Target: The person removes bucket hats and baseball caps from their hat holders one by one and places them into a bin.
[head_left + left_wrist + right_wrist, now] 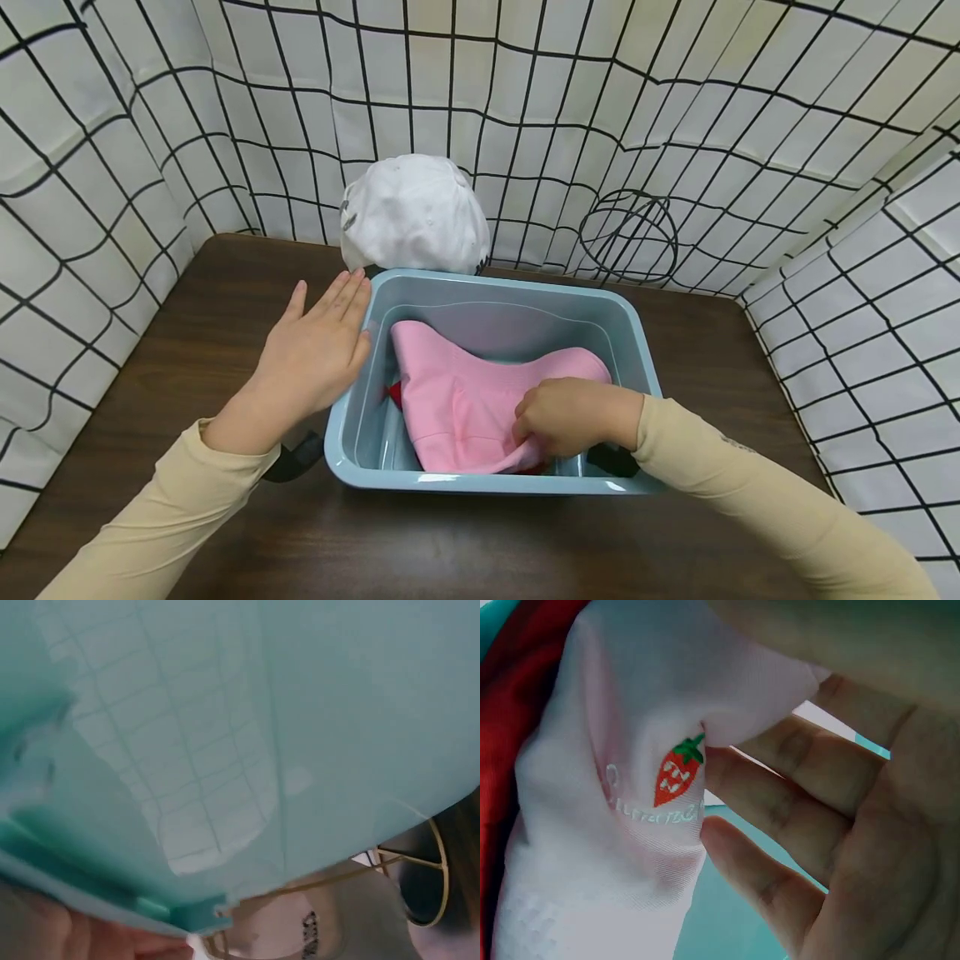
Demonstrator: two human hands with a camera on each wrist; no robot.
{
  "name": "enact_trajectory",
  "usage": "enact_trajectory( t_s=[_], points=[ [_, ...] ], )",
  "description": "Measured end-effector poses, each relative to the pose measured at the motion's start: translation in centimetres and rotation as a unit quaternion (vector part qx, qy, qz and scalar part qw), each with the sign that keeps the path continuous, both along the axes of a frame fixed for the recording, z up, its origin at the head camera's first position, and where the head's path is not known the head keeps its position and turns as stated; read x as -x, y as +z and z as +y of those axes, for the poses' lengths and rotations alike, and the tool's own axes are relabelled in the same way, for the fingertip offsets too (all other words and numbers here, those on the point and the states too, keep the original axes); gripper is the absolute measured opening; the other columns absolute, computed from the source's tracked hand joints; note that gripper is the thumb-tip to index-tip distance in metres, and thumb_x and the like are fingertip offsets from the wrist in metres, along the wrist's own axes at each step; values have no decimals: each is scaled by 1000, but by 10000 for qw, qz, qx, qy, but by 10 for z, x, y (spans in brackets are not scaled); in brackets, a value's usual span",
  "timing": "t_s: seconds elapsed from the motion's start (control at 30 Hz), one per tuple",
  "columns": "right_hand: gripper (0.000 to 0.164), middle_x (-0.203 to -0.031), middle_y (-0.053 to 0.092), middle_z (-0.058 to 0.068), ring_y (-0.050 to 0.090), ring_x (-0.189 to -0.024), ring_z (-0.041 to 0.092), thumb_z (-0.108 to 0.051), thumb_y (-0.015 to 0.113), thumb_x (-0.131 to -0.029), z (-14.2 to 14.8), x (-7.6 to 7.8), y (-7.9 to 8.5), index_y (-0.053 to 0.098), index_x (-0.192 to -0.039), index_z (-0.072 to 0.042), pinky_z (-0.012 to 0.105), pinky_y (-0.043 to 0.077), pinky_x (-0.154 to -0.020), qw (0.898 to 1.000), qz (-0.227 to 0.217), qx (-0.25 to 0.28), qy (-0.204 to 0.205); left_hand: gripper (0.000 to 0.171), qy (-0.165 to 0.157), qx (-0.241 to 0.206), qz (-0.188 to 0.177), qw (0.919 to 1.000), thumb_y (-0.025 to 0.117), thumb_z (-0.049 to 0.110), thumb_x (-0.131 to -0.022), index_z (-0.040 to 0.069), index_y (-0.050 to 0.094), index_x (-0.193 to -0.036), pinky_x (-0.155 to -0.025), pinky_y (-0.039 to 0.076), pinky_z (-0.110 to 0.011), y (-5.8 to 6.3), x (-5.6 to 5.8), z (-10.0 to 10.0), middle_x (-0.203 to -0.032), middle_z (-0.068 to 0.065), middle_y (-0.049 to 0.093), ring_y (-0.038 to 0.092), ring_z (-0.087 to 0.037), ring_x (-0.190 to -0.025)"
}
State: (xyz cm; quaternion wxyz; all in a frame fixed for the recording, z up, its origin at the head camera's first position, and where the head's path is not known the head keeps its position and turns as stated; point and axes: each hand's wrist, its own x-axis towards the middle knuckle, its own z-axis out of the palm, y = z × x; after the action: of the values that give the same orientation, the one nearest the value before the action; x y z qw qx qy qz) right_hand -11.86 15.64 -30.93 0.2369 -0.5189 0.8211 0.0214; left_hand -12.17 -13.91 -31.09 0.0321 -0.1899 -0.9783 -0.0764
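A pink bucket hat lies slumped in a blue-grey plastic tub. Its embroidered strawberry with pale lettering shows up close in the right wrist view. My right hand reaches over the tub's right side and pinches the hat's near edge between thumb and fingers. Red fabric peeks out beneath the hat, mostly hidden. Against the tub's left rim my left hand rests with straight fingers. The left wrist view shows mostly the tub's smooth outer wall.
Behind the tub a white cap stands against the white-lined black wire grid. Loops of thin black wire hang to its right. Dark brown tabletop lies under everything, with grid walls on both sides.
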Motion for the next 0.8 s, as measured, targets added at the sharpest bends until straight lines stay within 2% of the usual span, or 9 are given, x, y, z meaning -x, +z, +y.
enact_trajectory(
  t_s=[0.13, 0.27, 0.43, 0.57, 0.8],
  points=[
    [19, -83, 68, -7, 56, -73, 7, -23, 76, -79, -1, 2, -2, 75, -97, -20, 23, 49, -74, 9999, -30, 36, -97, 59, -194, -271, -136, 9994, 36, 24, -98, -8, 22, -145, -111, 10, -56, -3, 2, -4, -152, -22, 20, 13, -33, -142],
    [18, -83, 67, -7, 55, -74, 8, -22, 77, -77, -2, 3, -1, 75, -95, -19, 24, 49, -73, 9998, -22, 103, -187, 59, -290, -359, -138, 9988, 36, 25, -99, -7, 20, -146, -111, 11, -56, -6, 2, -7, -153, -21, 18, 11, -32, -142],
    [19, -89, 66, -4, 54, -79, 10, -21, 78, -75, -2, 5, 1, 74, -94, -18, 23, 49, -73, 9996, 114, 253, -92, 59, -321, -401, -107, 9986, 36, 25, -99, -6, 20, -147, -110, 11, -57, -7, 2, -9, -154, -20, 17, 11, -32, -142],
    [24, -95, 64, -2, 54, -85, 12, -21, 77, -75, -1, 7, 3, 72, -99, -16, 25, 49, -76, 9985, 280, 468, -93, 58, -326, -419, -99, 9985, 36, 25, -99, -6, 20, -147, -111, 11, -56, -7, 2, -9, -154, -20, 17, 11, -32, -142],
    [29, -90, 65, 0, 54, -77, 11, -23, 76, -78, 0, 14, 5, 71, -104, -12, 21, 49, -71, 9958, 159, 878, -181, 58, -334, -482, -79, 9982, 36, 24, -99, -6, 20, -147, -111, 11, -56, -8, 1, -9, -153, -20, 17, 11, -32, -142]
  ],
)
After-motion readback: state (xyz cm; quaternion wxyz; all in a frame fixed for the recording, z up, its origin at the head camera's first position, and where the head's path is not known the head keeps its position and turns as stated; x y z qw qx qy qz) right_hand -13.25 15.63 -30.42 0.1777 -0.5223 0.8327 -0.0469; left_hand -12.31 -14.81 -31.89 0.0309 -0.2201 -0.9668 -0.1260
